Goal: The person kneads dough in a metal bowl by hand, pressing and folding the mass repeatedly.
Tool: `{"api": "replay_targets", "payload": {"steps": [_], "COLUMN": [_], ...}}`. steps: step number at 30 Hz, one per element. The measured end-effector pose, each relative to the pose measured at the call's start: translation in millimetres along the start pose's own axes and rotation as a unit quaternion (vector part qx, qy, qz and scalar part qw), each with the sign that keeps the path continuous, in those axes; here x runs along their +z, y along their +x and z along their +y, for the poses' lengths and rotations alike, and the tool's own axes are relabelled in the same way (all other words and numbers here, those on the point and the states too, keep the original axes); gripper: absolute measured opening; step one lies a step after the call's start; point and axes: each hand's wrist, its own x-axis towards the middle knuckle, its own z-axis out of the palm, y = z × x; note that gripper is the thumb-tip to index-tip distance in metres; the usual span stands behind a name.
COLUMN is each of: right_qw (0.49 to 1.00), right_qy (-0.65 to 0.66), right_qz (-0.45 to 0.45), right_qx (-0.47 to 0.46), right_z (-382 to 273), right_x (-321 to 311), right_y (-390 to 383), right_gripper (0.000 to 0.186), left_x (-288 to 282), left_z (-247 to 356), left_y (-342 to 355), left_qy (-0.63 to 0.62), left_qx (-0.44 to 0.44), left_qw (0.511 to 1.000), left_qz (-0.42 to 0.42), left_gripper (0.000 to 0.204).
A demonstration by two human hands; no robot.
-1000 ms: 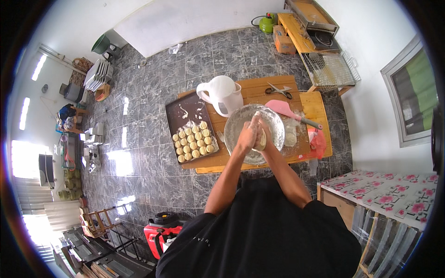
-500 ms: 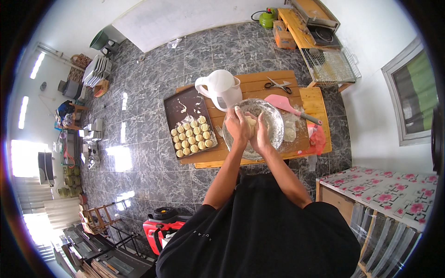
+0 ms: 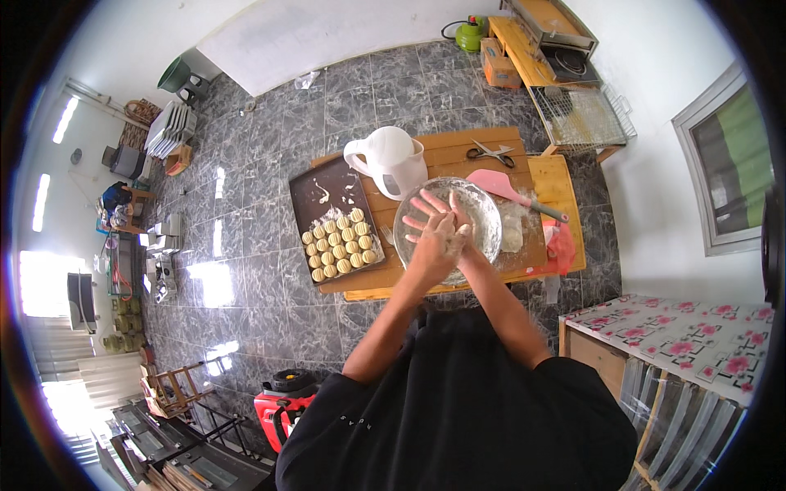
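Note:
Both hands are over a floury metal bowl [image 3: 489, 233]. My right hand [image 3: 460, 218] lies palm up with its fingers spread. On its palm rests my left hand [image 3: 435, 245], fingers curled and pressed down, dusted with flour. Whether dough lies between the two hands is hidden. To the left, a dark baking tray [image 3: 318, 186] holds rows of small pale ridged dough balls [image 3: 337, 245]. A white plastic pitcher [image 3: 391, 159] stands behind the bowl. Right of the bowl are a pink spatula [image 3: 495, 185] with a grey handle and a pale floury lump or bag [image 3: 512, 229].
Scissors [image 3: 491, 154] lie at the table's far right, and a fork [image 3: 386, 234] between tray and bowl. A red plastic bag [image 3: 560, 245] hangs at the right edge. Beyond stand a green gas cylinder [image 3: 470, 34] and a wire rack [image 3: 577, 114]. A red machine [image 3: 282, 405] stands at lower left.
The hands were cupped upright around a pale dough ball. Now the right palm is turned up with fingers spread, and the left hand lies across it; the ball no longer shows.

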Motion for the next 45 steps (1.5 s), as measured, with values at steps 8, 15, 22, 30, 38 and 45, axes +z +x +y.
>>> {"api": "replay_targets", "payload": {"steps": [8, 15, 22, 30, 38, 45], "right_qw": [0.994, 0.998, 0.996, 0.988, 0.945, 0.901], "right_qy": [0.098, 0.06, 0.092, -0.008, -0.211, -0.404], "right_qz": [-0.037, -0.024, -0.001, 0.138, 0.1, 0.027], "right_qx": [0.023, 0.007, 0.009, -0.066, -0.231, -0.158], "right_z": [-5.2, -1.0, -1.0, 3.6, -20.9, -12.3], "right_x": [-17.1, -7.3, -49.7, -82.5, -25.0, -25.1], "right_y": [-9.1, -2.2, 0.2, 8.6, 4.5, 9.6], "right_gripper": [0.053, 0.067, 0.065, 0.048, 0.063, 0.081], "left_x": [-164.3, 67.6, 78.5, 42.3, 36.1, 56.4], "left_z": [39.4, -106.8, -124.9, -73.6, -68.8, -49.1], "left_y": [23.1, 30.6, 36.9, 29.6, 22.2, 8.5], "left_qy": [-0.338, 0.031, -0.409, -0.889, -0.779, -0.61], "left_qx": [-0.081, -0.065, -0.188, -0.272, -0.269, -0.23], "left_qw": [0.937, 0.994, 0.858, 0.363, 0.532, 0.748], "left_qz": [0.015, -0.078, -0.246, -0.064, -0.193, -0.125], "left_gripper": [0.034, 0.038, 0.033, 0.036, 0.082, 0.081]}}
